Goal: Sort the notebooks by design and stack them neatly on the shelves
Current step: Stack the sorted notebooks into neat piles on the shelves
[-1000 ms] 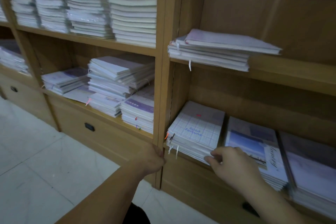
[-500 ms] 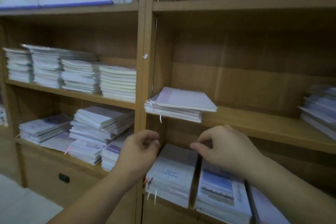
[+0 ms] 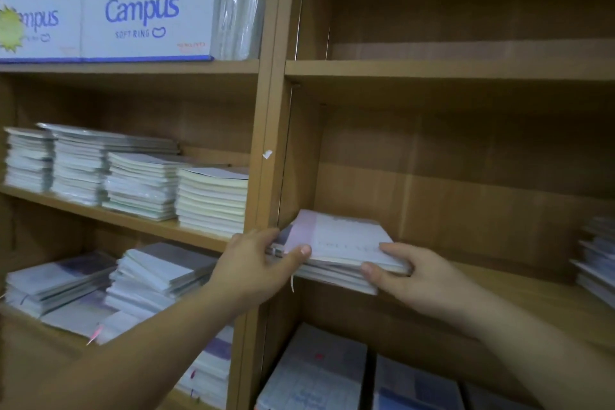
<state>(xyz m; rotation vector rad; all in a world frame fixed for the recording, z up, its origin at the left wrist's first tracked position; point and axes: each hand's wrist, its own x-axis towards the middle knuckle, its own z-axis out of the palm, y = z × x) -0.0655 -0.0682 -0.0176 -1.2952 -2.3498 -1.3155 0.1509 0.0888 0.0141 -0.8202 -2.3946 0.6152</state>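
A: Hands?
B: Left hand (image 3: pixel 256 263) clamps the left edge of the notebook stack (image 3: pixel 339 243), thumb on top. Right hand (image 3: pixel 416 280) grips its front right corner. Stack sits at the left end of the shelf (image 3: pixel 532 286).
A: Text?
B: Box (image 3: pixel 143 17), top left: "Campus SOFT RING".

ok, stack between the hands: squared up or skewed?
Skewed: top notebook lies rotated over the stack beneath; left hand and right hand grip its ends.
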